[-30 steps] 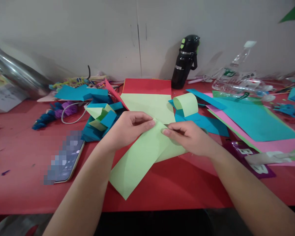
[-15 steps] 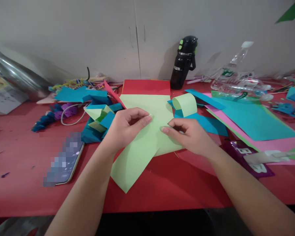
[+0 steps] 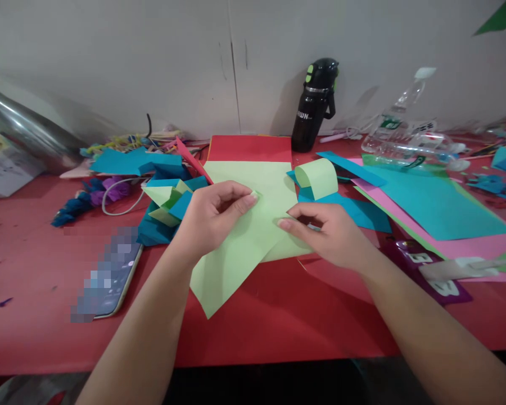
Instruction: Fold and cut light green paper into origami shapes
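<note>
My left hand [image 3: 219, 216] is closed, thumb and fingertips pinching the edge of a light green sheet of paper [image 3: 223, 275]. One corner of that sheet points down toward the table's front edge. Opposite it, my right hand [image 3: 322, 228] is closed too, its thumb and index finger pinched at the sheet's right side. Beneath lies another light green sheet [image 3: 248, 172], on top of a red sheet [image 3: 251, 147]. My hands cover part of the held sheet's edges. A curled light green strip [image 3: 320, 180] stands just beyond my right hand.
Left of the hands are folded blue and green paper pieces [image 3: 168, 205] and a phone [image 3: 120, 281]. A black bottle [image 3: 312, 107] stands at the wall. On the right lie blue sheets [image 3: 451, 202], pink sheets [image 3: 484, 247], a purple packet [image 3: 430, 270] and clear plastic bottles [image 3: 396, 124].
The held sheet's lower corner has shifted slightly up and left. My left hand has moved a little up and left with it; the right hand has hardly moved.
</note>
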### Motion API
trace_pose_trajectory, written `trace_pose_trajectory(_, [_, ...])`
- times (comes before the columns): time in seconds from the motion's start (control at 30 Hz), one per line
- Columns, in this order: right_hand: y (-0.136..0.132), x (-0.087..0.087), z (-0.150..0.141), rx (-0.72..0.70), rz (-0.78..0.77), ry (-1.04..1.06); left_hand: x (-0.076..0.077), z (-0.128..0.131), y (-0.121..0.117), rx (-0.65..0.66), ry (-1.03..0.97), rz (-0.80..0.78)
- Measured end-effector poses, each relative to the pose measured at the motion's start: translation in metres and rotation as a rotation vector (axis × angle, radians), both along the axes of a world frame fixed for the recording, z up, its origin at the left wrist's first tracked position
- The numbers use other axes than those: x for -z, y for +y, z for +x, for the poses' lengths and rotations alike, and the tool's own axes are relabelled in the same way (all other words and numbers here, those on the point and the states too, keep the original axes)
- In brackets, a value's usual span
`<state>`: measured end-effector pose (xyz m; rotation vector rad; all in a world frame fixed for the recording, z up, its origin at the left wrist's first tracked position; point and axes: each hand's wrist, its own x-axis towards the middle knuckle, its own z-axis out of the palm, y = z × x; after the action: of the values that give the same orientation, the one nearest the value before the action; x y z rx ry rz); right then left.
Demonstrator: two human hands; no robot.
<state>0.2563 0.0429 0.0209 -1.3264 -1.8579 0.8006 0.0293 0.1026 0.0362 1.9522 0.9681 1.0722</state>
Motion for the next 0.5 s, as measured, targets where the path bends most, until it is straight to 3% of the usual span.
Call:
trace_pose_trajectory(0.17, [0.005,0.001,0.009,-0.067,-0.082,0.050,0.002,-0.006,0.007,-0.064,-0.067,-0.028])
trace_pose_trajectory(0.5, [0.010,0.006,0.011,-0.042,-0.117,0.083,0.006,-0.010,0.013,-0.020,0.004,-0.095])
